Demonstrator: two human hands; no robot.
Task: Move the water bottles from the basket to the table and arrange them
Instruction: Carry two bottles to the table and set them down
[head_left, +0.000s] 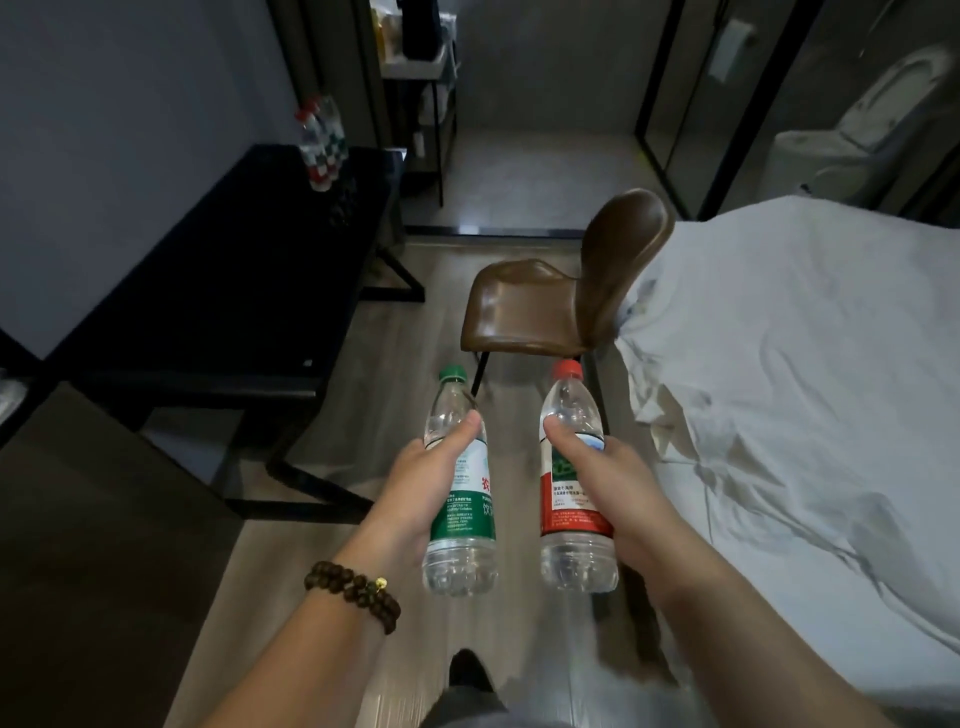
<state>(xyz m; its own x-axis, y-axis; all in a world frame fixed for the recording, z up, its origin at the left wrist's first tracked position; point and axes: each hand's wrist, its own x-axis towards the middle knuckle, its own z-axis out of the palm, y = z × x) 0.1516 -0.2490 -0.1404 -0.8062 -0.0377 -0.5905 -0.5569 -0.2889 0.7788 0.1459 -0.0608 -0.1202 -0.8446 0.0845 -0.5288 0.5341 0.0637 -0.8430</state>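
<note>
clear-plastic green-capped bottle (461, 525): green-and-white label, water showing at the ribbed base. left grip (421, 483) is wrapping round its middle, thumb lying along the shoulder. long axis is running away from the person, cap pointing ahead toward the brown chair (545, 306), base facing the camera.

clear-plastic red-capped bottle (574, 517): red-and-white label with a green patch. right grip (618, 488) is clasping it round the middle, thumb resting on the shoulder. axis is running the same way, cap ahead, base near.

both are hanging in the air over the wood floor (514, 457), side by side, roughly parallel, not touching, between the dark surface (249, 291) on the left and the white bed (805, 389) on the right.

further bottles (319, 145), red and green labels, are standing upright at the far end of that surface by the wall.

beaded bracelet (353, 592) is sitting on the left wrist.
</note>
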